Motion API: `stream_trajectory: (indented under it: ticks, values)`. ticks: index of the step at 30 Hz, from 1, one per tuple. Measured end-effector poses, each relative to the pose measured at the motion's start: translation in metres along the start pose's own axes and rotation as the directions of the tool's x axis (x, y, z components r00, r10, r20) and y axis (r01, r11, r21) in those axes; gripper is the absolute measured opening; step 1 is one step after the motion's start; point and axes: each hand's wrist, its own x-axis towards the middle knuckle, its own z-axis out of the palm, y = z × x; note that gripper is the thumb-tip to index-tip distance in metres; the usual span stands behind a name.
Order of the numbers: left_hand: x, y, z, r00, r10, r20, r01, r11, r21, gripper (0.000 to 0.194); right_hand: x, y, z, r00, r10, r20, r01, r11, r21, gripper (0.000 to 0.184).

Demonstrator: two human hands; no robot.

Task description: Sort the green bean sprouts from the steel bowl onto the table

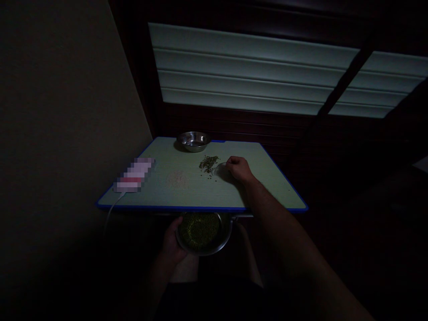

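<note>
My left hand (173, 243) grips the left rim of a metal bowl (224, 243), held just below the table's front edge. Small green beans (200, 229) fill much of that bowl. Over the table, my right hand (239, 168) is closed around a thin, pale spoon-like tool (219, 169); the dim light hides its exact kind. Its tip touches or hovers by a scattered heap of small dark-green beans (208, 163). To the left lies a thin patch of pale grains (179, 179).
The light-green table (207, 196) has a blue rim. A second metal bowl (194, 141) stands at its back edge. A blurred pinkish device (135, 175) with a white cable (109, 216) lies at left. A wall (67, 111) and slatted panels (247, 71) enclose the table.
</note>
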Motion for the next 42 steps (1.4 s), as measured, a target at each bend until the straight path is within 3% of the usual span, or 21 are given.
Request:
stream_trajectory:
  ticks: [4, 9, 20, 26, 32, 42]
  values:
    - [0.003, 0.000, -0.004, 0.999, -0.026, 0.043, 0.026, 1.000, -0.003, 0.026, 0.003, 0.005, -0.003, 0.995, -0.022, -0.098, 0.013, 0.996, -0.089, 0.011]
    - [0.002, 0.000, -0.002, 1.000, -0.009, 0.012, 0.009, 1.000, 0.006, 0.027, 0.002, 0.005, -0.001, 1.000, 0.001, 0.027, 0.000, 0.998, -0.059, 0.011]
    - [-0.003, -0.001, 0.006, 0.997, 0.015, -0.079, -0.014, 1.000, 0.008, 0.018, -0.002, -0.002, 0.001, 0.994, 0.020, 0.111, -0.026, 0.999, 0.047, 0.009]
    - [-0.001, 0.000, 0.004, 1.000, 0.002, -0.014, -0.002, 1.000, 0.008, 0.019, -0.005, -0.004, 0.002, 0.990, 0.007, 0.141, -0.015, 0.998, 0.055, 0.008]
    - [0.004, 0.000, -0.005, 0.998, -0.028, 0.059, 0.028, 1.000, -0.011, 0.023, -0.006, -0.006, 0.002, 0.993, 0.006, 0.115, -0.009, 1.000, 0.025, 0.008]
    - [0.001, -0.001, -0.001, 0.999, -0.023, 0.034, 0.023, 1.000, -0.009, 0.023, -0.001, 0.002, 0.001, 1.000, -0.013, 0.011, 0.014, 0.997, -0.082, 0.012]
